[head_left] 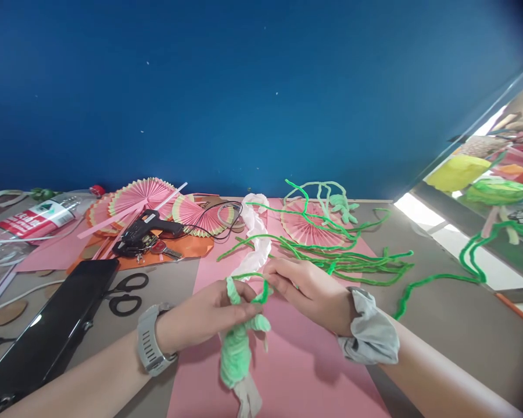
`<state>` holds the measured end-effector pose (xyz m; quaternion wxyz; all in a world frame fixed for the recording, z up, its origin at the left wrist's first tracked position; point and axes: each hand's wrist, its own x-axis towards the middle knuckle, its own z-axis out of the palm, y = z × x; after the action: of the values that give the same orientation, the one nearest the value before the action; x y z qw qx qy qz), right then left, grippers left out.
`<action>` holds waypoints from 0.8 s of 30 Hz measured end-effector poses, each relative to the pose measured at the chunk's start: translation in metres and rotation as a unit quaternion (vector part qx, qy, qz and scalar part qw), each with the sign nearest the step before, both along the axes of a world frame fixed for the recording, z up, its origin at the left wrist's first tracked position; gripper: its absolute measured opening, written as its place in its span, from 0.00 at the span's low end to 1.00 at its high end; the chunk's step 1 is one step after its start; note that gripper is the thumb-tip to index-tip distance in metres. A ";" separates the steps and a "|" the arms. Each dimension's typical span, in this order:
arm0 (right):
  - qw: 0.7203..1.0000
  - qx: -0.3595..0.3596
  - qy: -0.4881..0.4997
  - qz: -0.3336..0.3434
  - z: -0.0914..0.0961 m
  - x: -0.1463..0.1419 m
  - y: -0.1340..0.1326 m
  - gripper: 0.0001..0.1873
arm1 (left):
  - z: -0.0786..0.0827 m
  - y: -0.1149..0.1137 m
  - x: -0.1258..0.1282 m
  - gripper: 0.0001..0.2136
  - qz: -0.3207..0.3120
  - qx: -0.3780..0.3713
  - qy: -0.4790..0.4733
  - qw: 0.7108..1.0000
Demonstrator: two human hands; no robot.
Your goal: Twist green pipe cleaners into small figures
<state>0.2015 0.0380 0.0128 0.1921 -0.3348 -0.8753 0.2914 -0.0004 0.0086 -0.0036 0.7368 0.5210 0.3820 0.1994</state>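
We've got the pale green fuzzy bundle [235,360] in work, over the pink sheet [305,377] on the counter [440,342]. Left hand [218,313] is closed around its upper part, thumb and fingers pinching. Right hand [298,284] is just beside, fingers curled in near the bright green stem [265,290]; we can't tell if they grip it.

Done, by our read: the bundle's main body, coiled tight, pale strip [247,397] hanging from its lower end. Left to do: the bright green stem arches over the left fingers, so we'd call its shaping unfinished. Loose green stems [375,264] lie beyond the right hand, apparently spare. Glue gun [143,232] and scissors [126,293] sit off left, untouched.
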 end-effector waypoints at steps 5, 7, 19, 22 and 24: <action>0.999 0.015 -0.002 0.035 0.006 0.003 0.001 0.05 | -0.001 -0.002 0.004 0.13 0.010 0.030 0.002 1.000; 0.997 0.036 0.012 0.070 0.005 0.002 0.001 0.05 | -0.001 -0.003 0.004 0.14 -0.007 0.065 0.040 0.997; 0.986 -0.136 0.099 0.008 -0.027 -0.009 0.005 0.09 | 0.027 -0.018 0.009 0.15 0.000 0.174 0.047 0.984; 0.993 -0.100 0.066 0.002 -0.026 -0.009 0.003 0.12 | 0.025 -0.014 0.007 0.14 0.039 0.220 0.113 0.968; 0.998 -0.059 0.018 -0.014 -0.024 -0.010 0.001 0.14 | 0.020 -0.010 0.005 0.13 0.084 0.255 0.174 0.947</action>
<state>0.1920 0.0386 -0.0112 0.1917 -0.3524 -0.8484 0.3454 0.0042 -0.0009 0.0169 0.4816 0.6842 0.4833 0.2577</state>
